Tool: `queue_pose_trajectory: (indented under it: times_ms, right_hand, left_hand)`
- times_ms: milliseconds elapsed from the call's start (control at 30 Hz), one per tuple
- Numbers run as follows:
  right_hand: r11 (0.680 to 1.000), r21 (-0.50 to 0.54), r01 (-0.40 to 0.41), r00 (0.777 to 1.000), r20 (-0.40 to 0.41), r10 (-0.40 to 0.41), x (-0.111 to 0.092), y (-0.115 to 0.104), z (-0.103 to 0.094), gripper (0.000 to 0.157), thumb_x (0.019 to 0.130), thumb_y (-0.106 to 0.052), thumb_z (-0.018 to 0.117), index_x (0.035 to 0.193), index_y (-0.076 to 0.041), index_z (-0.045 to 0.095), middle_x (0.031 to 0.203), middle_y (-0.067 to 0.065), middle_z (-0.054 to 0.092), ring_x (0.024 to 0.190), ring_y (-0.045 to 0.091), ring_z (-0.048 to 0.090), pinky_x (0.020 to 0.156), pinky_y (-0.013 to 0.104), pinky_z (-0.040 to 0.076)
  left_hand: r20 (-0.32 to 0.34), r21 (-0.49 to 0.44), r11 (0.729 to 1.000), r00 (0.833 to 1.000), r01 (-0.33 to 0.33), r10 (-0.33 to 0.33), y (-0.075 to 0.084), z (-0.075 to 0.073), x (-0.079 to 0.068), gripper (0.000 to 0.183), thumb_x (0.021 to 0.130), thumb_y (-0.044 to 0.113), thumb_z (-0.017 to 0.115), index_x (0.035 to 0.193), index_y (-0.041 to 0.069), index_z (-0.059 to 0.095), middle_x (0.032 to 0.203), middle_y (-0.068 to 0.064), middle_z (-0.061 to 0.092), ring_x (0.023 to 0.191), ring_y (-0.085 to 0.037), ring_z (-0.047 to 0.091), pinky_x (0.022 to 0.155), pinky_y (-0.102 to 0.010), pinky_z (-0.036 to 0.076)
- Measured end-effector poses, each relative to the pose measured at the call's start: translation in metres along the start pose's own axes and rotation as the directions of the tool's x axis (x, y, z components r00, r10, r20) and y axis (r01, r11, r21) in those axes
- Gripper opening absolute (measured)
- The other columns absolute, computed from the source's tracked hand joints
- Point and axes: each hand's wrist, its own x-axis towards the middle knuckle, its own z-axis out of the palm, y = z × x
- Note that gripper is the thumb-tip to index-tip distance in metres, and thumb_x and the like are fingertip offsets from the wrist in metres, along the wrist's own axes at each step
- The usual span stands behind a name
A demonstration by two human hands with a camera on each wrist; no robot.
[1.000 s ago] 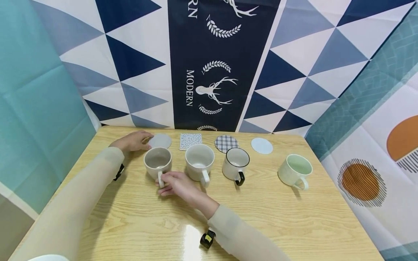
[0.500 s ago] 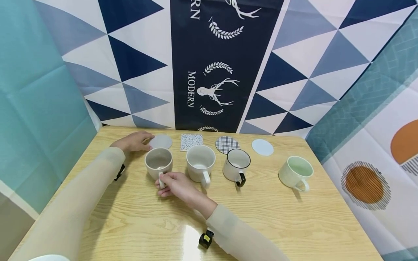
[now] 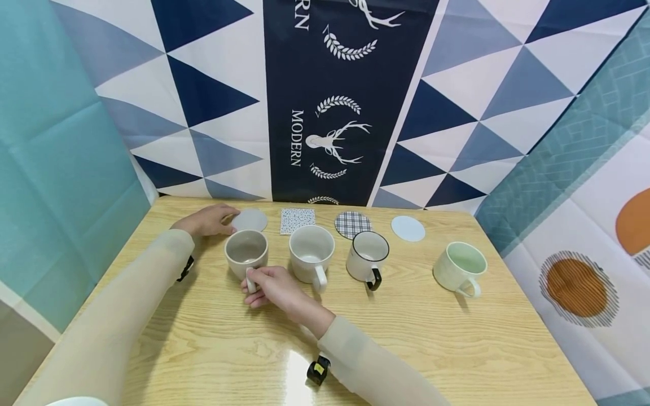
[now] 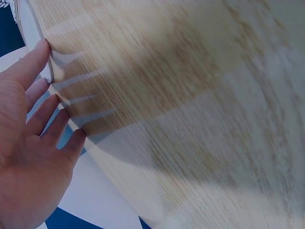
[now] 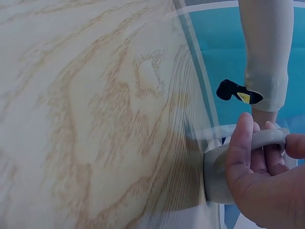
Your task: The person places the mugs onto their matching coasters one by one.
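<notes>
My right hand [image 3: 274, 288] holds a beige-grey mug [image 3: 246, 251] by its handle. In the right wrist view, the thumb presses on the handle [image 5: 269, 137] while fingers pass through its loop. The mug stands upright on the table. Just behind it lies a plain grey round coaster [image 3: 251, 219]. My left hand [image 3: 205, 220] rests at that coaster's left side, thumb and forefinger touching its edge. The left wrist view shows the left hand's fingers [image 4: 56, 125] spread, their tips on the tabletop near the coaster [image 4: 35, 33].
To the right stand a white mug [image 3: 311, 251], a black-rimmed white mug [image 3: 367, 256] and a pale green mug [image 3: 459, 268]. Behind are a square speckled coaster [image 3: 297, 220], a plaid round coaster [image 3: 351, 223] and a pale blue-white one [image 3: 408, 228]. Patterned fabric [image 3: 213, 84] backs the table.
Both hands, the mug and the coaster stay put on the table. The head view has shifted very slightly.
</notes>
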Motion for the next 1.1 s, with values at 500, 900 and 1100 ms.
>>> queue_pose_trajectory:
  times_ms: [500, 900, 1100]
  right_hand:
    - [0.997, 0.081, -0.016, 1.0, 0.003, 0.016, 0.001, -0.002, 0.003, 0.041, 0.111, -0.026, 0.055, 0.109, 0.012, 0.071, 0.1, 0.019, 0.072, 0.074, 0.014, 0.07, 0.077, 0.029, 0.065]
    - [0.994, 0.1, 0.039, 0.995, -0.094, -0.029, 0.0, -0.002, 0.007, 0.039, 0.111, -0.028, 0.056, 0.101, 0.007, 0.07, 0.099, 0.011, 0.07, 0.075, 0.014, 0.071, 0.08, 0.032, 0.066]
    - [0.99, 0.12, 0.078, 0.989, -0.137, -0.061, 0.005, -0.007, 0.011, 0.036, 0.111, -0.026, 0.057, 0.096, 0.004, 0.069, 0.092, 0.005, 0.068, 0.074, 0.013, 0.071, 0.078, 0.031, 0.066]
  left_hand:
    - [-0.005, -0.016, 1.0, 1.0, 0.001, -0.001, -0.001, 0.0, -0.001, 0.064, 0.104, 0.022, 0.071, 0.156, -0.005, 0.046, 0.159, -0.034, 0.043, 0.148, -0.054, 0.038, 0.122, -0.068, 0.031]
    - [-0.013, 0.021, 1.0, 1.0, -0.018, 0.018, -0.005, 0.003, 0.002, 0.06, 0.105, 0.02, 0.069, 0.155, -0.005, 0.048, 0.157, -0.033, 0.045, 0.147, -0.053, 0.04, 0.122, -0.067, 0.032]
    - [-0.016, 0.029, 0.999, 0.999, -0.035, 0.035, -0.009, 0.004, 0.004, 0.061, 0.102, 0.014, 0.072, 0.154, -0.006, 0.048, 0.156, -0.034, 0.046, 0.145, -0.054, 0.041, 0.121, -0.067, 0.034]
